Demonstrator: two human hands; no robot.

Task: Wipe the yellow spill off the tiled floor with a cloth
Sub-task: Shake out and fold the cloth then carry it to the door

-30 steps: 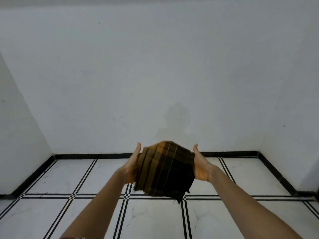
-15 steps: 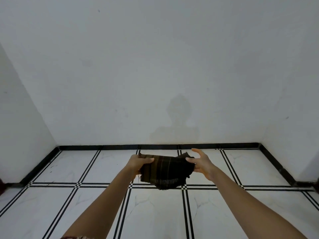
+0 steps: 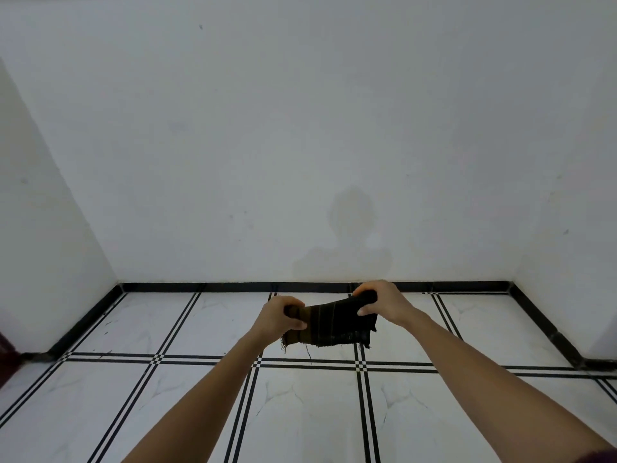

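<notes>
Cloth (image 3: 334,324), folded, held above the tiled floor (image 3: 167,412), ends clamped in curled fingers (image 3: 364,293) of left hand (image 3: 277,317) and right hand (image 3: 384,304). Preparation step, likely; yellow spill unseen, to be found before lowering.

looks like a bare room in a house. plain white walls (image 3: 300,128) meet a marbled white tiled floor (image 3: 300,412) with black double lines, edged by black skirting (image 3: 233,287).

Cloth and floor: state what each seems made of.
The cloth looks like woven fabric, matte dark brown with faint stripes: loose frayed threads hang from its lower edge. The floor looks like glossy white tile, ceramic or marble: grey veining, black border lines, a soft sheen.
</notes>
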